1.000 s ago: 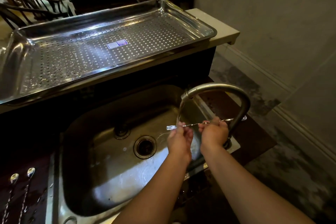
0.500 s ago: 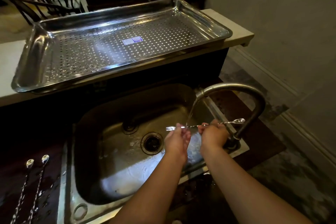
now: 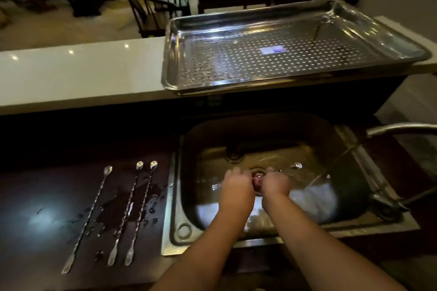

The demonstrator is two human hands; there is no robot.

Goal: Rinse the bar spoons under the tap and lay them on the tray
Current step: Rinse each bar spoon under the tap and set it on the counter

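Holding one bar spoon [image 3: 296,165] over the sink [image 3: 350,227], I have both hands curled on it. Far to the left of my left hand [image 3: 234,186], three more bar spoons lie side by side on the dark wet surface [image 3: 47,196]: the leftmost spoon [image 3: 88,217] a little apart, then the middle spoon [image 3: 126,210] and the right spoon [image 3: 142,210] close together. Each has a long twisted stem, its small bowl pointing away from me and its fork end toward me, with water drops and a puddle around them.

My left hand has its fingers closed on the fork end of the held spoon; a small glint of tines shows just left of that hand. My right hand [image 3: 275,184], just beside it, pinches the stem, though blur hides most of it. The spoon's shiny bowl sticks out just beyond my right hand, to its right.

Beyond both hands, on the pale raised counter [image 3: 82,73], sits the perforated steel tray [image 3: 179,30]. A small blue and white label [image 3: 271,50] lies on its floor; I cannot read its writing.

Well right of my right hand, the tap [image 3: 402,128] reaches in over the sink, water running from its spout.
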